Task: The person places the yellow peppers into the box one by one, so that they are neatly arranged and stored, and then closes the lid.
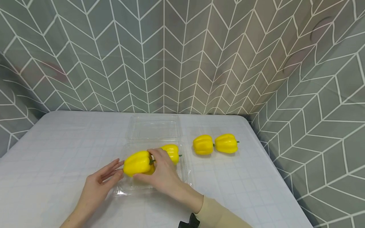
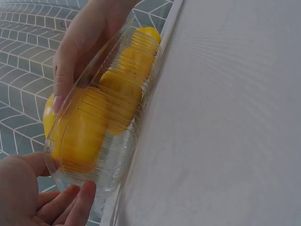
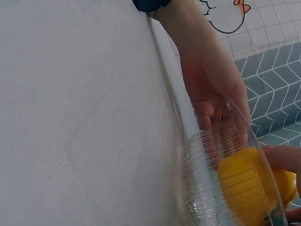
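My right hand (image 1: 162, 171) grips a yellow bell pepper (image 1: 137, 163), its green stem facing right, at the left part of a clear plastic clamshell box (image 1: 132, 191). A second yellow pepper (image 1: 171, 152) lies in the box beyond that hand. Part of another yellow pepper (image 2: 121, 101) shows through the ridged wall in the left wrist view, beside the held one. At the box's left end is my left hand (image 1: 99, 182), its extended fingers (image 2: 83, 197) against the outer wall and its thumb near the rim. The right fingers' far side is partly hidden.
Two more yellow peppers (image 1: 203, 144) lie side by side on the white-covered table (image 1: 233, 190), right of the box. The box's transparent lid (image 1: 154, 126) is folded back toward the rear edge. A patterned grey curtain (image 1: 174, 57) hangs behind the table.
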### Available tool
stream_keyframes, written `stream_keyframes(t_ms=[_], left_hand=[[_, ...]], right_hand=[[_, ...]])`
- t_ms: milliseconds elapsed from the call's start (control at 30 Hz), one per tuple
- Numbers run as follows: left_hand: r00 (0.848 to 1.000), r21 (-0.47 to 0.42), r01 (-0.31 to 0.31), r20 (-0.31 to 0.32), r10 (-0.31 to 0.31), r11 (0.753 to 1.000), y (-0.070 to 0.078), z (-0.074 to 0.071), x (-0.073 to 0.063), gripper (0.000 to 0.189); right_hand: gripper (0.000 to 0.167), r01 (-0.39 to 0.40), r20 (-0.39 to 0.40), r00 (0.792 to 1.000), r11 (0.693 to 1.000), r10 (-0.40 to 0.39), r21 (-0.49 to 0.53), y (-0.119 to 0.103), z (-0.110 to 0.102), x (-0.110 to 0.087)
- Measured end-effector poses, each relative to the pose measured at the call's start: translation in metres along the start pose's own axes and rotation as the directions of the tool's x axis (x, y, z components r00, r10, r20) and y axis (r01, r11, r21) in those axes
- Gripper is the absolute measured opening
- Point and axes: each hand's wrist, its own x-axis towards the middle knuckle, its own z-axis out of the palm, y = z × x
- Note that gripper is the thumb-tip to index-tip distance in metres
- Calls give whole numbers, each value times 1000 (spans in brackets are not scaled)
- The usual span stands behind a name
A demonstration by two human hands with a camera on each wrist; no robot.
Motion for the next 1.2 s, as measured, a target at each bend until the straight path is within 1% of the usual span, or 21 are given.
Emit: stream_keyframes(t_ms=[267,533,700,933,1200], left_hand=[[1000,18,12,9,-13,1000,0,1,0,53],[1000,8,1,8,-1,1000,0,1,0,53],[1000,7,7,13,-7,1000,0,1,1,53],[1000,34,25,12,-25,999,3,1,0,54],[1000,27,17,8,-17,1000,3,1,0,54]], right_hand=[[80,27,22,999,998,-26,-52,-1,0,0],[81,45,31,999,993,-42,-109,-1,2,0],[81,58,51,997,987,-51,-146,0,4,0],[79,102,60,994,973,-91,-209,-1,5,2],[79,109,64,993,966,-97,-233,-1,6,1]])
